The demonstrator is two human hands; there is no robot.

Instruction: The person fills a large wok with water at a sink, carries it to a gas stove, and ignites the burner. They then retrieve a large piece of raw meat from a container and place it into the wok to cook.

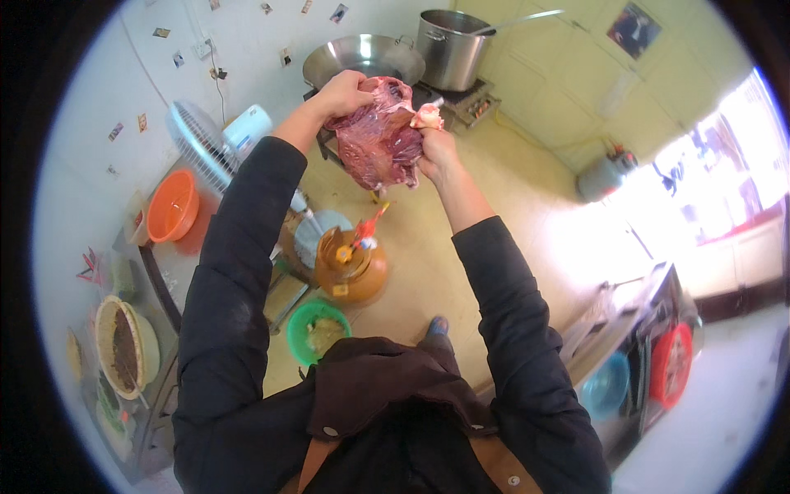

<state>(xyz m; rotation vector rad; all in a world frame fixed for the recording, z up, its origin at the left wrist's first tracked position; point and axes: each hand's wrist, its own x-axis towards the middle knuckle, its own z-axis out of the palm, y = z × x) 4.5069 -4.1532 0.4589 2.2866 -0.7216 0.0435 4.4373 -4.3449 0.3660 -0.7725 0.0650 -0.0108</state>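
A large cut of raw red meat (379, 145) with a pale bone end (427, 116) hangs between my two hands, up off the floor. My left hand (342, 96) grips its upper left edge. On the other side, my right hand (439, 151) clasps the meat just below the bone end. Beyond the meat stands a wide steel wok (336, 58), partly hidden by it and by my left hand. A tall steel stockpot (450, 55) with a long handle (524, 20) leaning out of it stands right of the wok, on a burner (475, 105).
An orange gas cylinder (352, 272) and a green basin (302, 346) holding pale food stand on the floor below. A fan (200, 148), an orange basin (173, 207) and a tub of dark paste (148, 346) are at left. A grey gas cylinder (598, 179) stands far right.
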